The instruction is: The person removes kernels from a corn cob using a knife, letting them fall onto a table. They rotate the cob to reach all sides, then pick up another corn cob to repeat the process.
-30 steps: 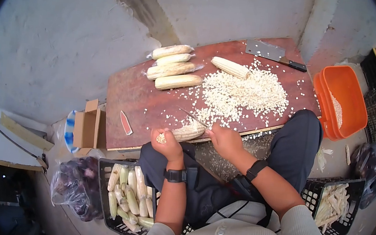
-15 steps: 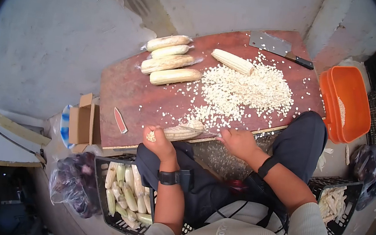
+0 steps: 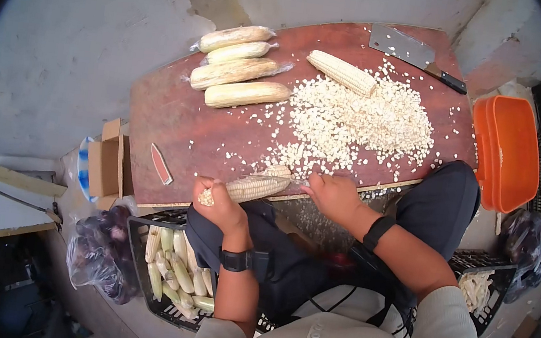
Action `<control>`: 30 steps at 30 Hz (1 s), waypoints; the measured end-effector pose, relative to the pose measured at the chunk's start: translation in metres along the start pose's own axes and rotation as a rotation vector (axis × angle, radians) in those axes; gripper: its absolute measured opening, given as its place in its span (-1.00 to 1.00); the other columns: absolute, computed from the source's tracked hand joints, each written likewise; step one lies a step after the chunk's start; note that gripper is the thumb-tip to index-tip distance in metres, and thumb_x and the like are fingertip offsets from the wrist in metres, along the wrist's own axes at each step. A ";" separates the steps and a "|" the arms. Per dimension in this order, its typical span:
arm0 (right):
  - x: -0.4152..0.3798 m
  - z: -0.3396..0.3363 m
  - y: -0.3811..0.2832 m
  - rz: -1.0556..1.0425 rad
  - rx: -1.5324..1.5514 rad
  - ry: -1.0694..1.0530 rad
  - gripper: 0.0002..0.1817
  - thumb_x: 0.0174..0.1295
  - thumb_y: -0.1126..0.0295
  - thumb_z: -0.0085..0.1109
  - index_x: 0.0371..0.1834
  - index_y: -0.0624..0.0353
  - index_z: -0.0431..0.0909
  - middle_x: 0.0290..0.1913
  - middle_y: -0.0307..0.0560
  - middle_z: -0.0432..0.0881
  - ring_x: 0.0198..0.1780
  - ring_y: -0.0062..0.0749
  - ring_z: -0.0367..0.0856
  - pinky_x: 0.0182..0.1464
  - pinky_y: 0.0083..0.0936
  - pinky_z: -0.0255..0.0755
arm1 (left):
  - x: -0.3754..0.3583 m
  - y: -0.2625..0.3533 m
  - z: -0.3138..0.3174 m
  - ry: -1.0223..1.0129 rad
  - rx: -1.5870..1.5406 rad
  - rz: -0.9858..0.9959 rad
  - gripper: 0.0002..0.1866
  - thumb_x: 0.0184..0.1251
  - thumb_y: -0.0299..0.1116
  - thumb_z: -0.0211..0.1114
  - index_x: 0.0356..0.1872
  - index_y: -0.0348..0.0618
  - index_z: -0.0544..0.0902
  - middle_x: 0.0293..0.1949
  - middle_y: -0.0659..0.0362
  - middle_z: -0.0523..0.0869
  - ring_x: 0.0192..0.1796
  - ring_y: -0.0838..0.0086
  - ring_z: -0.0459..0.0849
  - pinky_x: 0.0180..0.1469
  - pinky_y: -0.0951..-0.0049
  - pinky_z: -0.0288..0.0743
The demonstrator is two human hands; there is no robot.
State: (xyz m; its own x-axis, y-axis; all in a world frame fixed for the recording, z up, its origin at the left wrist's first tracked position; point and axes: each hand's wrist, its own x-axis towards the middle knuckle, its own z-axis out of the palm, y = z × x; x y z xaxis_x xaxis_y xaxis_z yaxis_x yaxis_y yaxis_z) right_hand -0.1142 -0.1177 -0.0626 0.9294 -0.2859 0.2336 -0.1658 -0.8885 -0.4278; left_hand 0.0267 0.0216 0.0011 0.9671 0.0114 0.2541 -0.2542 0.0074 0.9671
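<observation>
My left hand is closed around the lower end of an ear of corn, its cut end poking out of the fist. The ear slants up to the right over the table's front edge. Closed on a knife, my right hand is at the ear's far end; the thin blade lies across the kernels and the handle is hidden in the fist. Beyond them spreads a heap of loose white kernels. A whole bare ear rests against the heap's back edge.
Wrapped ears are stacked at the table's back left. A cleaver lies at the back right, a red pointed blade or sheath at the left. An orange bin, a crate of corn and a cardboard box surround the table.
The view has shifted slightly. The ear in my left hand is tilted up more, and the blade has moved a little along it. My grips stay the same.
</observation>
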 end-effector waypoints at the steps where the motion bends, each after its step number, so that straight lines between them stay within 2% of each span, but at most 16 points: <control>1: 0.001 0.004 -0.001 0.010 0.006 0.027 -0.68 0.23 0.15 0.13 -0.52 0.13 0.36 -0.67 -0.11 0.48 -0.63 -0.20 0.53 -0.60 -0.34 0.39 | 0.000 0.001 0.001 0.012 0.000 0.005 -0.86 0.02 -0.59 0.02 -0.59 -0.20 0.24 -0.54 0.31 0.26 -0.45 0.61 0.20 -0.35 0.55 0.16; 5: -0.003 0.011 -0.016 0.114 0.055 0.065 -0.68 0.25 0.17 0.13 -0.51 0.13 0.35 -0.69 -0.11 0.45 -0.64 -0.19 0.53 -0.60 -0.36 0.39 | -0.009 0.007 0.006 0.023 0.129 0.109 -0.86 0.01 -0.58 0.04 -0.58 -0.21 0.25 -0.54 0.27 0.28 -0.45 0.56 0.22 -0.34 0.51 0.18; 8: -0.008 0.018 -0.023 0.206 0.053 0.080 -0.64 0.27 0.09 0.07 -0.52 0.12 0.34 -0.70 -0.12 0.50 -0.63 -0.23 0.57 -0.61 -0.35 0.43 | -0.013 0.009 0.011 0.025 0.151 0.163 -0.86 0.01 -0.59 0.06 -0.58 -0.22 0.26 -0.54 0.25 0.29 -0.45 0.54 0.23 -0.33 0.49 0.20; 10: -0.009 0.016 -0.030 0.295 0.091 0.035 -0.65 0.29 0.10 0.05 -0.48 0.13 0.35 -0.69 -0.06 0.51 -0.62 -0.18 0.57 -0.60 -0.30 0.43 | -0.014 0.006 0.007 0.018 0.150 0.132 -0.85 0.00 -0.59 0.07 -0.58 -0.22 0.26 -0.54 0.26 0.30 -0.44 0.53 0.23 -0.33 0.47 0.20; 13: -0.008 0.008 -0.044 0.416 0.181 -0.009 -0.67 0.31 0.12 0.02 -0.43 0.16 0.37 -0.67 0.03 0.53 -0.60 -0.07 0.57 -0.58 -0.22 0.43 | -0.016 0.004 0.003 -0.024 0.215 0.202 -0.87 0.09 -0.55 0.05 -0.54 -0.20 0.29 -0.51 0.31 0.31 -0.43 0.60 0.25 -0.34 0.52 0.22; 16: -0.009 -0.003 -0.052 0.493 0.283 -0.015 -0.68 0.33 0.13 -0.02 -0.38 0.20 0.39 -0.63 0.11 0.55 -0.55 0.05 0.57 -0.51 -0.12 0.43 | -0.021 0.008 0.005 -0.034 0.202 0.255 -0.83 0.00 -0.58 0.09 -0.59 -0.23 0.26 -0.57 0.21 0.30 -0.45 0.46 0.25 -0.32 0.43 0.21; 22: -0.013 -0.009 -0.063 0.603 0.458 -0.013 -0.62 0.36 0.12 -0.09 -0.38 0.26 0.41 -0.53 0.25 0.56 -0.42 0.21 0.55 -0.36 -0.01 0.39 | -0.027 0.015 0.007 -0.052 0.217 0.345 -0.81 -0.02 -0.58 0.11 -0.62 -0.24 0.25 -0.59 0.13 0.30 -0.48 0.31 0.26 -0.28 0.32 0.23; 25: -0.006 -0.014 -0.076 0.702 0.598 0.012 -0.59 0.35 0.11 -0.08 -0.42 0.29 0.43 -0.49 0.29 0.55 -0.37 0.24 0.53 -0.32 0.00 0.36 | -0.026 0.008 0.003 -0.041 0.255 0.400 -0.85 0.03 -0.58 0.10 -0.57 -0.22 0.29 -0.55 0.25 0.31 -0.44 0.51 0.27 -0.31 0.46 0.26; 27: 0.000 -0.010 -0.077 0.736 0.673 0.047 -0.57 0.34 0.10 -0.08 -0.44 0.31 0.47 -0.45 0.29 0.56 -0.34 0.24 0.53 -0.29 -0.02 0.36 | -0.027 0.005 0.001 -0.026 0.238 0.398 -0.85 0.03 -0.58 0.10 -0.57 -0.23 0.29 -0.55 0.25 0.31 -0.44 0.50 0.27 -0.31 0.45 0.26; 30: 0.005 -0.005 -0.069 0.645 0.682 0.062 -0.56 0.34 0.09 -0.08 -0.45 0.30 0.47 -0.46 0.30 0.55 -0.34 0.25 0.52 -0.30 -0.03 0.36 | -0.026 0.004 -0.002 -0.020 0.227 0.396 -0.85 0.03 -0.57 0.10 -0.57 -0.24 0.29 -0.55 0.24 0.31 -0.44 0.50 0.27 -0.30 0.44 0.26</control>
State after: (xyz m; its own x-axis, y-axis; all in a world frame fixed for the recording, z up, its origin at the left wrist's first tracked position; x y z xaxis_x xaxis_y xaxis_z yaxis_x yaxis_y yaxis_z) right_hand -0.1000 -0.0591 -0.0274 0.7028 -0.6858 -0.1893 -0.3954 -0.1553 -0.9053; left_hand 0.0009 0.0235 -0.0018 0.7965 -0.0500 0.6025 -0.5979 -0.2132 0.7727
